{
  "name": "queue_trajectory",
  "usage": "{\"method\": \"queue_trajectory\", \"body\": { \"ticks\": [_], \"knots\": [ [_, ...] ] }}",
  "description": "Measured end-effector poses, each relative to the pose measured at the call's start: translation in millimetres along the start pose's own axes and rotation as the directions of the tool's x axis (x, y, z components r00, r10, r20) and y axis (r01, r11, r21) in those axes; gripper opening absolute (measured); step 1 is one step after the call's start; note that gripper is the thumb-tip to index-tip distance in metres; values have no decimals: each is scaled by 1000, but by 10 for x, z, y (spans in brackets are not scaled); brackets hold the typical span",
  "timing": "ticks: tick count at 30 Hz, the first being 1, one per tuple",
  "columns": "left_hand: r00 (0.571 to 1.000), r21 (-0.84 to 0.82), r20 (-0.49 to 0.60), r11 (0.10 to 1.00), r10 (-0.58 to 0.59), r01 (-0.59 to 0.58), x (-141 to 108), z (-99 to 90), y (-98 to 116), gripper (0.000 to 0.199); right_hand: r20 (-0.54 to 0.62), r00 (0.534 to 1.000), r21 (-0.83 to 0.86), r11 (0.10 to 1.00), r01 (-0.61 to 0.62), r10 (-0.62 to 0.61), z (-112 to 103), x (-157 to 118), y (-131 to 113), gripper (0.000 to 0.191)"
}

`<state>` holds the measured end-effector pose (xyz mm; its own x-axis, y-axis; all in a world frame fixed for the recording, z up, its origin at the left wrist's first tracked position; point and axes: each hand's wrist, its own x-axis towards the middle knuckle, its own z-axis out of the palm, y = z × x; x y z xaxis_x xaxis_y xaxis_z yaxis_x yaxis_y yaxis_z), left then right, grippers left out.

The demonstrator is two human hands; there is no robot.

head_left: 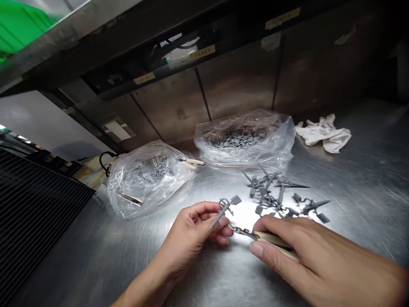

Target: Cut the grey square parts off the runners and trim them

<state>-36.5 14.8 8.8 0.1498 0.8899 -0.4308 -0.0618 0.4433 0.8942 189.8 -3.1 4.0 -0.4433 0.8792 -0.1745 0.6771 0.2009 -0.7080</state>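
grey molded sprue piece (224, 211) sitting pinched in the curled left hand (188, 234); right hand (297, 256) gripping a wooden-handled knife (271, 239) just beside it; far left bag (137, 183) and far right bag (244, 155) holding small grey pieces.

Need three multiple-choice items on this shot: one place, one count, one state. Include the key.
1. Where does the crumpled white cloth lie?
A) inside a bag
B) on the steel table
C) on the floor

2. How many clear plastic bags are on the table?
A) one
B) three
C) two

3. What is the left hand doing?
A) lying flat and empty
B) pinching a grey plastic part
C) holding the white cloth

Key:
1. B, the cloth sits on the steel, right of the rear bag.
2. C, only the rear bag and the left bag show.
3. B, its thumb and fingers close on the part.
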Motion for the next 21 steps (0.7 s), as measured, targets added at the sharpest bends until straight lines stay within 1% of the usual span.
{"method": "queue_trajectory", "body": {
  "ticks": [4, 8, 10, 13, 16, 21],
  "knots": [
    [999, -27, 29, 999, -33, 34, -2, -4, -34, 34, -44, 999, 6, 1000, 10, -10, -11, 30, -32, 38],
    [999, -56, 30, 998, -13, 14, -23, 4, -40, 33, -94, 995, 16, 1000, -14, 16, -33, 53, -37, 32],
    [1000, -51, 28, 999, 4, -3, -30, 11, -42, 33, -89, 996, 7, 1000, -17, 17, -35, 58, -39, 32],
    [999, -15, 27, 1000, 22, -22, -33, 18, -49, 33, -67, 998, -23, 1000, -4, 2, -27, 62, -39, 37],
    [999, 26, 11, 999, 41, -42, -38, 14, -58, 33, -81, 997, -44, 999, 7, -10, -19, 61, -35, 39],
    [998, 43, -1, 998, 56, -56, -51, 15, -58, 33, -98, 995, -43, 999, 21, -25, -24, 57, -57, 32]
  ]
}}
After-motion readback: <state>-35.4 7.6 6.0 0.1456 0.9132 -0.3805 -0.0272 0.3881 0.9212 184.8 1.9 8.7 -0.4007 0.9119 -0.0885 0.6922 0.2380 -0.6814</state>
